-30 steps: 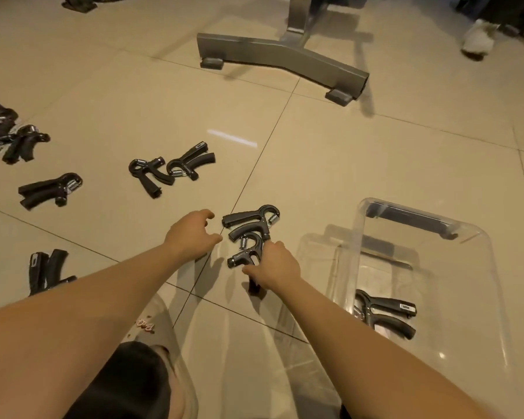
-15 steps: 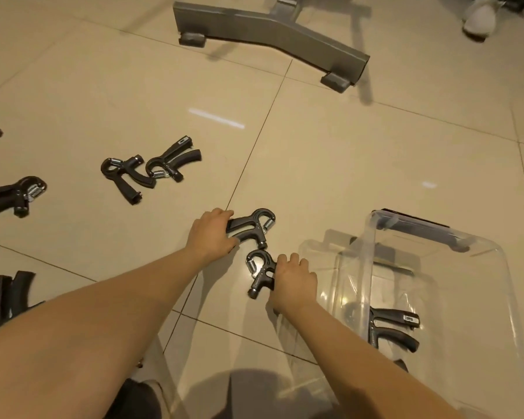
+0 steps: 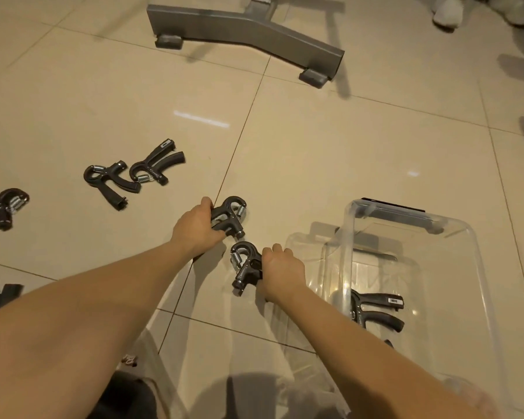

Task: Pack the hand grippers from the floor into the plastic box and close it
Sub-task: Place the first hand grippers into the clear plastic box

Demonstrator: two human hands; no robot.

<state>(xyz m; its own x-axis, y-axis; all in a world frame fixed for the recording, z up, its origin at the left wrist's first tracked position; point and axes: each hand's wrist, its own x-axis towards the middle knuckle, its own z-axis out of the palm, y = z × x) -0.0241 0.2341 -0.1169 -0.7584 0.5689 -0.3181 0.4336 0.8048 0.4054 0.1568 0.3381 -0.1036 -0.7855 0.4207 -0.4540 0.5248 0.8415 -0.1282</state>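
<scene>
Head view, both hands at the floor. My left hand [image 3: 197,226] is curled round the handles of one black plastic hand gripper with a steel coil spring [image 3: 232,217]. My right hand [image 3: 280,273] grips the handles of a second gripper of the same kind [image 3: 244,266]. Whether either has left the beige tiled floor [image 3: 315,146] I cannot tell.

The clear plastic box [image 3: 454,228] stands open just right of my right hand, with one black gripper [image 3: 375,309] lying on its bottom. A flat clear panel [image 3: 309,246], probably the lid, lies on the floor against the box's left side.

Likely faults: the two hooked heads are near each other and could catch if I lift carelessly. The box looks light, so a knock on its left wall might slide it. The panel lies in my path and is hard to see.

Clearance: both loads must rise over the box's left rim, and the left one must also cross my right forearm. Open tile lies ahead. The pair of black grippers [image 3: 112,182] and the single one at the left edge [image 3: 5,207] lie well apart from my hands, as does the grey metal stand foot [image 3: 245,34]
</scene>
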